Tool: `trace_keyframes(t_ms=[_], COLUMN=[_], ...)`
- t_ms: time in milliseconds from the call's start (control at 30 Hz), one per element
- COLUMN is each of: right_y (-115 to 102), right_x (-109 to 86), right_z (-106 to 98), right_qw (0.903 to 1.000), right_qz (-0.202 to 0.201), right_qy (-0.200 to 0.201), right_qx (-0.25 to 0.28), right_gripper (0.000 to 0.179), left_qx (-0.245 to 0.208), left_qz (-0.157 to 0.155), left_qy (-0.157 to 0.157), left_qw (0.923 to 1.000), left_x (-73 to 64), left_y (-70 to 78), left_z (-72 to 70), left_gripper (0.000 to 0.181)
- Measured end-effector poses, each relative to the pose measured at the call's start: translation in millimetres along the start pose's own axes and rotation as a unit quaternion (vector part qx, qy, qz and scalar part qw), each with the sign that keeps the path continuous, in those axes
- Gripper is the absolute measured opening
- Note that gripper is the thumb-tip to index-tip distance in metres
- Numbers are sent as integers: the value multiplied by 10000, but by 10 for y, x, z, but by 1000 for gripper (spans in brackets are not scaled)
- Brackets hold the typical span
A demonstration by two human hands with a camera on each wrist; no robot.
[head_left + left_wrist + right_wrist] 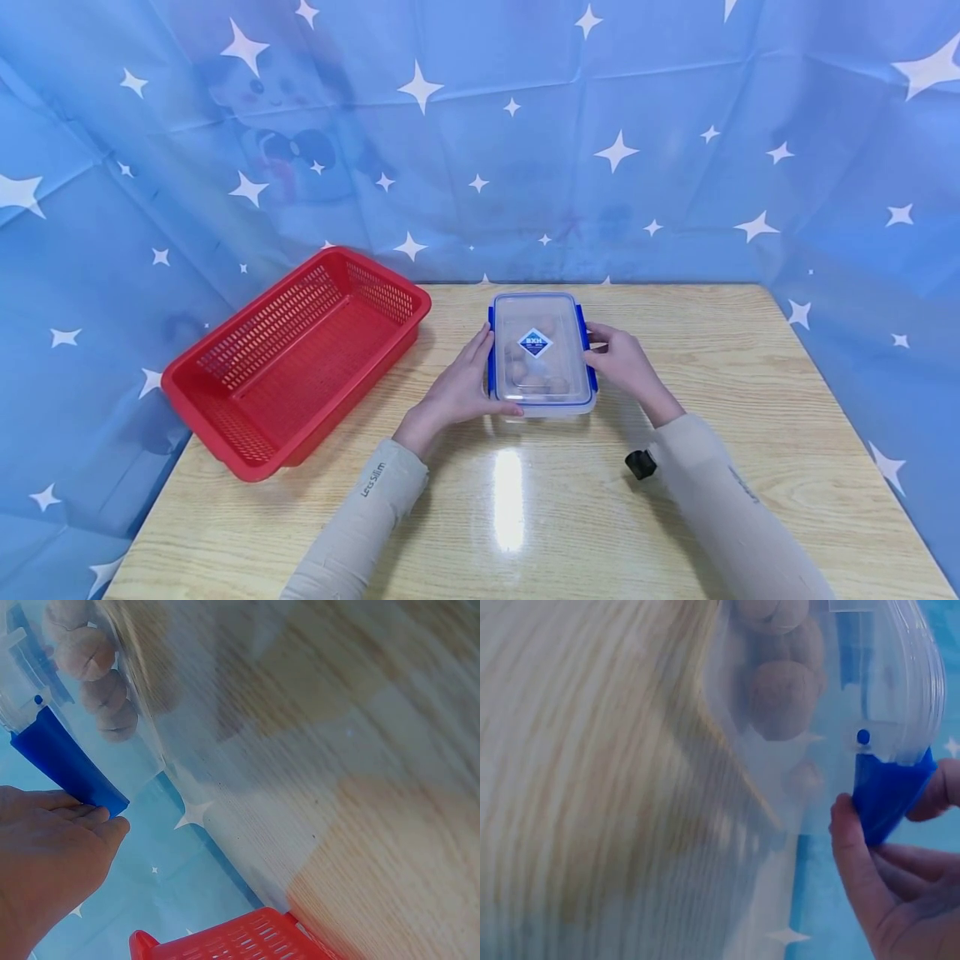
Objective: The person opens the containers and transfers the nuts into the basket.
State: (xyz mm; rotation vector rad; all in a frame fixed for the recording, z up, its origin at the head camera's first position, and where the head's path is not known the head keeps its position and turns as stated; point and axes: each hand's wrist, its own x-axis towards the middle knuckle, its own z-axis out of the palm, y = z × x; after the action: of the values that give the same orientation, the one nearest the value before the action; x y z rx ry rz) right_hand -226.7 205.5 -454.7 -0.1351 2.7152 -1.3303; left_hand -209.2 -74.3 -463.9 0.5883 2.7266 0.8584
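A clear plastic food container (543, 358) with blue trim and a diamond-shaped label stands on the table. Through its walls show several round brownish balls (86, 654). My left hand (459, 390) holds its left side, thumb by the front corner, and in the left wrist view the fingertips sit at the end of a blue latch (71, 761) that angles outward. On the opposite side, my right hand (624, 360) pinches another blue latch (891, 796) between thumb and fingers. That latch also hangs away from the container wall. The lid covers the top.
A red plastic basket (300, 450) with perforated sides stands at the table's left, its inside bare. The wooden table (750, 467) reaches back to a blue curtain (480, 125) with white stars. A black strap piece (641, 464) hangs at my right cuff.
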Motion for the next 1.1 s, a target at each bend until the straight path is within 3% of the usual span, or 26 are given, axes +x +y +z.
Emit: trace_keyframes(t_ms=[333,500,633,867,1100], right_y=[-71,57,95,177,226], right_x=[42,-5,10,-103,-242], right_z=[27,-16,-45,-81,-91], right_qw=[9992,9995,9991,9968,9924], right_qz=[173,274,278,-380,-761], right_qy=[3,179,167,161,-106], right_qx=[-349,-1,289,686,956], right_gripper=[63,53,50,53,58], left_qx=[-2,20,157,135,248], left_qz=[-6,-122,-106,15,46], left_qy=[-40,-119,-84,-40,-41], left_qw=[10000,9999,9998,9999,9997], left_x=[-5,-27,-27,-19,1], left_y=[5,-21,-69,13,21], left_z=[-13,-2,-89,-61,-34], left_gripper=[133,130,130,131,131])
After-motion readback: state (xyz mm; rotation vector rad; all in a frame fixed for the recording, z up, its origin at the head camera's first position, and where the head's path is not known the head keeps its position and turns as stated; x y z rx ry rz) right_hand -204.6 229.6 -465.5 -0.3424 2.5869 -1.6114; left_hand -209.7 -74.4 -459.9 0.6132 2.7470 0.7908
